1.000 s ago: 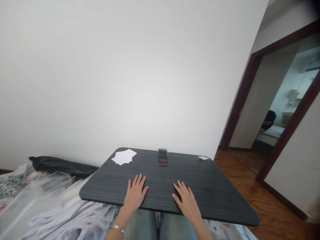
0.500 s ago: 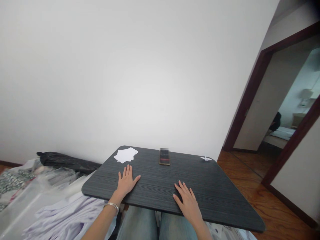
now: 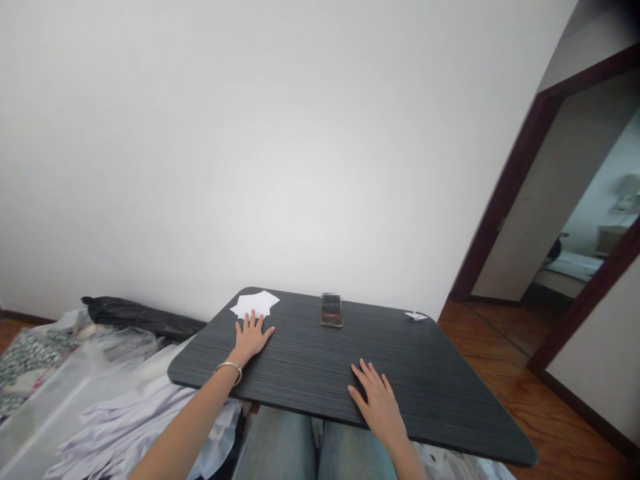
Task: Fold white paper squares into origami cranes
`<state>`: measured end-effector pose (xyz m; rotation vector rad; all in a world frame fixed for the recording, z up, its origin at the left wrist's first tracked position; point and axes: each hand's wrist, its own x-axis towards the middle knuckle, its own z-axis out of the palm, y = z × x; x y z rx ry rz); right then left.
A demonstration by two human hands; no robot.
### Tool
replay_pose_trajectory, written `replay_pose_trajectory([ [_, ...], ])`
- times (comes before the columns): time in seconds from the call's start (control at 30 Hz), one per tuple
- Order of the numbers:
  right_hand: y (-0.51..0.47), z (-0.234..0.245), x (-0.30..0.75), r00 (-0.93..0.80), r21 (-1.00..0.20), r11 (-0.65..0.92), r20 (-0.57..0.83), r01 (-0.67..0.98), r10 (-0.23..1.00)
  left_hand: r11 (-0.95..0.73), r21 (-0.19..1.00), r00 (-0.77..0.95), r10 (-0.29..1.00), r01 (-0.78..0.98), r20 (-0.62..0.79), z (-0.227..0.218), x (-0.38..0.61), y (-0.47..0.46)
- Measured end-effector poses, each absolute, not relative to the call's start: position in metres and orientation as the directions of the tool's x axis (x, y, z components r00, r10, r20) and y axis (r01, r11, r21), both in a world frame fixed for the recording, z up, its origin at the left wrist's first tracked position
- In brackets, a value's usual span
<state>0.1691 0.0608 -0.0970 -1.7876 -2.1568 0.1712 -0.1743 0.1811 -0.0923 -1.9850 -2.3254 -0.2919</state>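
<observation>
My left hand (image 3: 251, 338) has its fingers spread, and the fingertips overlap the near edge of a fanned pile of white paper sheets (image 3: 254, 303); whether they press on the paper I cannot tell. My right hand (image 3: 379, 399) rests with fingers stretched out on the front part of the dark wood-grain table (image 3: 305, 360), holding nothing. A phone (image 3: 331, 311), its screen blurred, lies near the table's back edge at the middle. At the back right corner sits a small folded white paper piece (image 3: 415, 316).
A white wall (image 3: 320, 167) rises behind the table. Left of it lie crumpled pale cloth (image 3: 125, 423), plastic sheeting and a long black plastic-wrapped bundle (image 3: 143, 317). To the right are a wooden floor (image 3: 493, 353) and a doorway with a dark red frame (image 3: 505, 180).
My left hand has moved forward across the table to the white paper sheets. My right hand stays in nearly the same place. The view has shifted slightly.
</observation>
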Motion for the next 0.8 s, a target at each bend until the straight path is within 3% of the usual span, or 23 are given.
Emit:
replay_pose_trajectory([
  [0.57, 0.061, -0.101, 0.169, -0.155, -0.302, 0.215, 0.210, 0.929, 0.965, 0.085, 0.022, -0.088, 0.970, 0.996, 0.228, -0.093, -0.152, 0.142],
  [0.8, 0.060, -0.099, 0.168, -0.159, -0.291, 0.212, 0.193, 0.933, 0.968, -0.018, 0.003, 0.016, 0.959, 1.000, 0.285, -0.096, -0.130, 0.111],
])
